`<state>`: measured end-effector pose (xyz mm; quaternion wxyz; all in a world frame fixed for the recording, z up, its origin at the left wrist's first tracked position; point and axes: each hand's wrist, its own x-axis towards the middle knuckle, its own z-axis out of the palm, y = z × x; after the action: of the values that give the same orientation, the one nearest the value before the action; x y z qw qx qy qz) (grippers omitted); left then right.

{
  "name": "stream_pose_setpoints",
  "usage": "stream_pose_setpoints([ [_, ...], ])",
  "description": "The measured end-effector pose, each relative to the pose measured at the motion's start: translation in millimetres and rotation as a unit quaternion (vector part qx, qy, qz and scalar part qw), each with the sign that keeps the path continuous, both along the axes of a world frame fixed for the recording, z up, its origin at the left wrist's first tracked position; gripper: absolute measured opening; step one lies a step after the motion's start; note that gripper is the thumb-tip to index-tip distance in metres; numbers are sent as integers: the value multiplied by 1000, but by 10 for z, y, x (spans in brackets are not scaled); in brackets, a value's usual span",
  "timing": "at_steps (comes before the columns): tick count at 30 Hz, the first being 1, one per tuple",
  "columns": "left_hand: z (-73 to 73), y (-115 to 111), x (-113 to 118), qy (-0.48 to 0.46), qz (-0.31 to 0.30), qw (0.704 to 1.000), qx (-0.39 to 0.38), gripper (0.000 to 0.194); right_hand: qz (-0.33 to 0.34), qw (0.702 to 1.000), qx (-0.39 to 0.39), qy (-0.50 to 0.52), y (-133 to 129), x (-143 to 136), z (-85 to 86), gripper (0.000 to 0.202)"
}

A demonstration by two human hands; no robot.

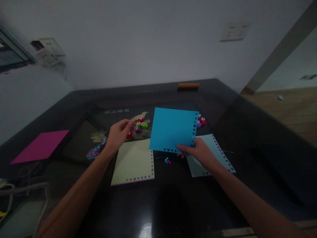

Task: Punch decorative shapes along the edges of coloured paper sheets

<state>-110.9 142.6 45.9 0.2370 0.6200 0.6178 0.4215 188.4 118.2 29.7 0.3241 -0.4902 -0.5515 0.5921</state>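
My right hand (194,150) grips a blue sheet of paper (173,129) by its lower right corner, thumb on top. Small shaped holes run along the sheet's right and bottom edges. My left hand (120,131) is over the table with thumb and fingers drawn together beside several small craft punches (141,124) in red, green and purple, each with an eye-like top. What is between those fingertips, if anything, is hidden. A red punch (129,135) sits just below them. Under and between my hands lie a pale yellow sheet (132,160) and small paper cut-outs (167,161).
A light blue punched sheet (215,152) lies at the right, partly covered by my right arm. More punches (202,121) show behind the blue sheet. Left are a pile of cut-outs (93,152) and a magenta sheet (41,145). An orange-brown roll (188,85) rests at the table's back.
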Motion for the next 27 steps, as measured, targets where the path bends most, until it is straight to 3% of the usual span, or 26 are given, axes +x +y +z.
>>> stream_pose_setpoints([
  [5,-107,143,-459,148,111,983,8,23,-1,1000,17,-10,-10,-7,58,20],
  [10,-287,194,-636,229,88,969,-5,27,2,999,18,-30,-2,-3,68,21],
  [22,-369,241,-357,274,16,961,47,31,-6,1000,18,-23,18,16,30,22],
  [27,-313,179,-168,359,26,931,62,27,-8,999,28,-25,28,31,54,23],
])
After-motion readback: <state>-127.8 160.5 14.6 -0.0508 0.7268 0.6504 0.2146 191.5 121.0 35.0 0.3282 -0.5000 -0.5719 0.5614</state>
